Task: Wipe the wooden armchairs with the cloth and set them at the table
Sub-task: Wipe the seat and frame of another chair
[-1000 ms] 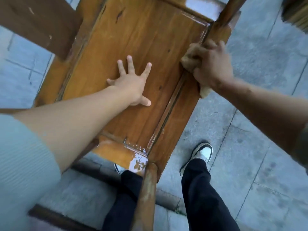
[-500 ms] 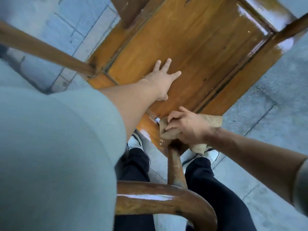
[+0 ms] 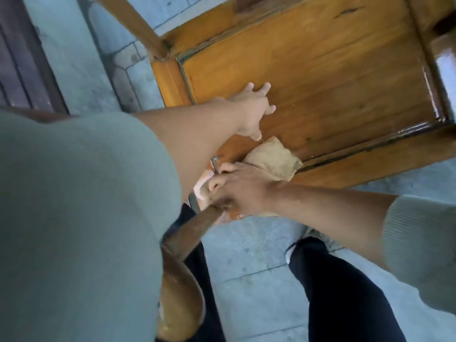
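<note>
The wooden armchair's seat fills the upper right of the head view, its far edges glossy and wet. My left hand presses flat on the seat near its front left corner, fingers spread. My right hand grips the tan cloth around the top of the chair's front post, at the seat's near corner. Part of the cloth lies on the seat's front rail. The curved armrest runs down toward the bottom of the frame.
Grey paved floor lies under and around the chair. My legs in dark trousers stand right against the chair's near corner. A dark wooden frame stands at the far left. A slanted chair rail crosses the top left.
My right hand slid the cloth from the seat's far right corner down to the near corner post and stays there. My left hand kept pressing on the seat. The view swung left.
</note>
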Motion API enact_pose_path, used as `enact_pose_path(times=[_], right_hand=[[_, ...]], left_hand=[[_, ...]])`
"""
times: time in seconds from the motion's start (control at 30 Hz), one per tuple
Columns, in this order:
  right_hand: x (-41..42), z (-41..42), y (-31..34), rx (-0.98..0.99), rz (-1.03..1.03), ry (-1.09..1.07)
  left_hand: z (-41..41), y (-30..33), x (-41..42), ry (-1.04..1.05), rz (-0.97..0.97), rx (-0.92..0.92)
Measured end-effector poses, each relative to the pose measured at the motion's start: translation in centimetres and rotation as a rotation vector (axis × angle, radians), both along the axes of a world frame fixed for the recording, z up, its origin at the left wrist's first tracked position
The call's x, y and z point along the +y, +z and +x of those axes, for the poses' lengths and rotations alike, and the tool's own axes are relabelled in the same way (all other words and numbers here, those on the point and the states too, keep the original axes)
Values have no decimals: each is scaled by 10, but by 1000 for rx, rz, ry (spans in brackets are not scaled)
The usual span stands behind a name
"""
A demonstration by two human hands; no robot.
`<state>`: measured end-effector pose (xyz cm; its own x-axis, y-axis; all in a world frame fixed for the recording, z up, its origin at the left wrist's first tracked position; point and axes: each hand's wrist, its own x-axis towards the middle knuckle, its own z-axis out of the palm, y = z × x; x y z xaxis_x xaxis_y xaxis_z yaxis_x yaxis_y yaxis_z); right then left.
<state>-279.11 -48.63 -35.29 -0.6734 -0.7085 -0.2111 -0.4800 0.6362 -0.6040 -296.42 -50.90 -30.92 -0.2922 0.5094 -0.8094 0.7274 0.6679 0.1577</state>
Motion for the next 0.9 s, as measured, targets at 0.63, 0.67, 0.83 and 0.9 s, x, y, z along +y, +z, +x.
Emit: enact_pose_path(times=[0.63,0.67,0.83,0.9], right_hand=[[51,22,25,139,14,-819],[37,30,20,132,-22,-729],[57,120,7,35,-50,-269],[106,147,8,72,91,-301]], left_hand=[[7,-3,9,19,27,54],[11,-4,5,22,28,44],[22,-12,3,28,66,54],[22,-16,-2,39,86,122]])
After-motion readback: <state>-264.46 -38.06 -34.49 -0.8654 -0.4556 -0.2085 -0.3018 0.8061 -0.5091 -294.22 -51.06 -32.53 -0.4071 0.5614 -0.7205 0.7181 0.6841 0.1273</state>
